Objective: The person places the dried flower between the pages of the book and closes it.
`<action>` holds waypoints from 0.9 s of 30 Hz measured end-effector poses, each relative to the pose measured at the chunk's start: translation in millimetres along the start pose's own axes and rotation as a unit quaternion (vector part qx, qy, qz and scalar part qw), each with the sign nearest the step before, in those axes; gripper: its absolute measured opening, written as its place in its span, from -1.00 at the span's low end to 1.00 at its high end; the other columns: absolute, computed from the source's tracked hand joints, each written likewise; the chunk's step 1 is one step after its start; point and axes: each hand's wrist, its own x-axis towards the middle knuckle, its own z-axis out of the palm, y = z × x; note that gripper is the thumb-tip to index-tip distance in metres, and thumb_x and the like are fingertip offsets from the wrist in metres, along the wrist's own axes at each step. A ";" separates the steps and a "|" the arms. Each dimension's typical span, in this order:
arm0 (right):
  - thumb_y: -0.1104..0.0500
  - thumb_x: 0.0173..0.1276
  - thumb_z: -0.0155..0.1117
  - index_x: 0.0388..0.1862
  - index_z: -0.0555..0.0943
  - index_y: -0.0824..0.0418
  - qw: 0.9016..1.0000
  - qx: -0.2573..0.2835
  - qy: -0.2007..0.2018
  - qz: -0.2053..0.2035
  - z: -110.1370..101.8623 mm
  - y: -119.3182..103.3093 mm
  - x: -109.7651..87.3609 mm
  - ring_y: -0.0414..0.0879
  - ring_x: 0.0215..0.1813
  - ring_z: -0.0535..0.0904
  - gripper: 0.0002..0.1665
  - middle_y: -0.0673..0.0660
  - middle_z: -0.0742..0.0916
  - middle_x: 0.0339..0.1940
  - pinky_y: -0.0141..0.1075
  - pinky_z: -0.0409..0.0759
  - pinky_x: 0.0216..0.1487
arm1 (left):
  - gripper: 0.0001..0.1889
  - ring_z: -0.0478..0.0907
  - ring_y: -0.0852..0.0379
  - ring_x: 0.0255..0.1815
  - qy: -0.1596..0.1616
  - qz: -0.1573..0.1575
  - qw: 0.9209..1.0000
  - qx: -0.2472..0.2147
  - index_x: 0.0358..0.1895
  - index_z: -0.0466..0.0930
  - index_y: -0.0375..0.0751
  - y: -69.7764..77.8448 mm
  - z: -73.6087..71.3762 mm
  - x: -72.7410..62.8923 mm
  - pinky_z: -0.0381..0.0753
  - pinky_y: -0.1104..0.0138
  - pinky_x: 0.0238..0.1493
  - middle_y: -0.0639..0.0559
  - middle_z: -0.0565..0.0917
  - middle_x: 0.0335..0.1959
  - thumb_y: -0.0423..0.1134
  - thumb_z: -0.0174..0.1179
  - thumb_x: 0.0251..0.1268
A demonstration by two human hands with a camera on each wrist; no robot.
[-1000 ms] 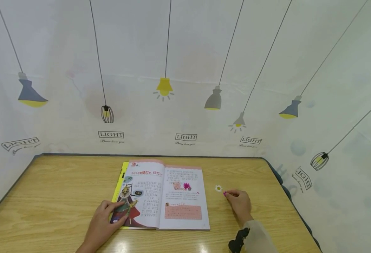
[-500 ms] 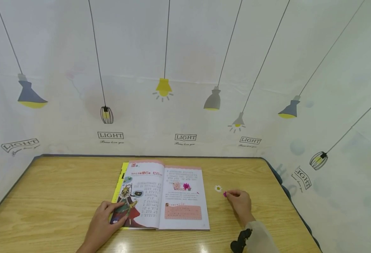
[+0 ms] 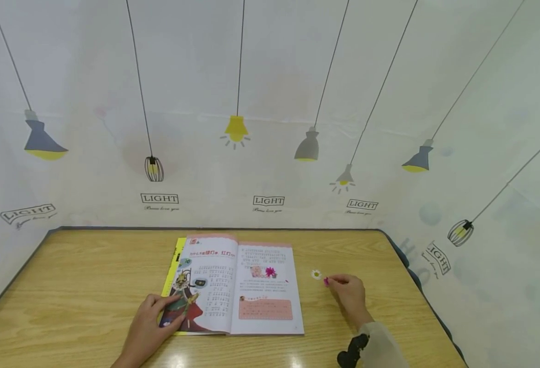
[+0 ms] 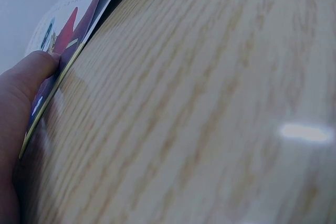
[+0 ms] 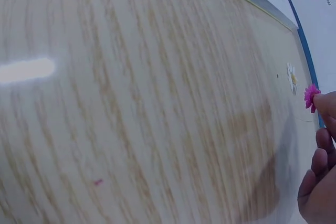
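Observation:
An open book [image 3: 267, 286] lies on the wooden table [image 3: 90, 276], with a yellow cover edge showing along its left side. My left hand [image 3: 148, 324] rests on the lower left page, thumb and fingers spread over the picture of a robed figure. In the left wrist view the thumb [image 4: 39, 66] presses near the page's edge. Right of the book, my right hand [image 3: 350, 296] pinches a small magenta flower [image 5: 311, 98] between thumb and fingers. Close beyond it lies a white daisy [image 3: 316, 274] with a yellow centre.
On the right page are a peach flower [image 3: 256, 271] and a magenta flower [image 3: 270, 272]; whether they are loose or printed I cannot tell. A pink scrap [image 5: 98, 182] lies on the table. A pale wall cloth [image 3: 215, 163] with printed lamps rises behind the table.
The view has shifted very slightly. Both hands keep their places, the left on the page and the right with the magenta flower.

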 end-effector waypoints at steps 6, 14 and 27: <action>0.27 0.14 0.33 -0.35 0.67 0.40 1.000 -0.001 -0.010 -0.002 0.4 -10.2 -2.0 -0.17 -0.39 0.50 -0.83 0.12 0.68 -0.44 -0.35 0.44 -0.36 | -0.55 0.28 0.12 -0.34 -0.006 -0.004 1.000 -0.001 -0.07 0.64 -0.11 0.4 -0.2 0.2 0.31 0.21 -0.29 0.04 0.36 -0.31 -0.06 0.42 -0.11; 0.26 0.11 0.32 -0.37 0.67 0.40 1.000 0.008 -0.018 -0.004 5.5 -19.5 -3.1 -0.14 -0.42 0.48 -0.82 0.11 0.65 -0.48 -0.35 0.43 -0.42 | -0.55 0.28 0.13 -0.34 0.000 0.001 1.000 0.000 -0.08 0.64 -0.11 -0.3 0.6 0.0 0.31 0.21 -0.31 0.04 0.36 -0.31 -0.05 0.42 -0.12; 0.25 0.07 0.38 -0.41 0.68 0.38 0.999 0.008 -0.035 -0.016 19.7 -39.3 -8.2 -0.14 -0.38 0.46 -0.83 0.09 0.65 -0.47 -0.31 0.40 -0.40 | -0.55 0.28 0.12 -0.34 -0.006 -0.004 1.000 0.003 -0.07 0.63 -0.11 -0.7 0.8 0.0 0.31 0.22 -0.30 0.04 0.36 -0.30 -0.06 0.42 -0.11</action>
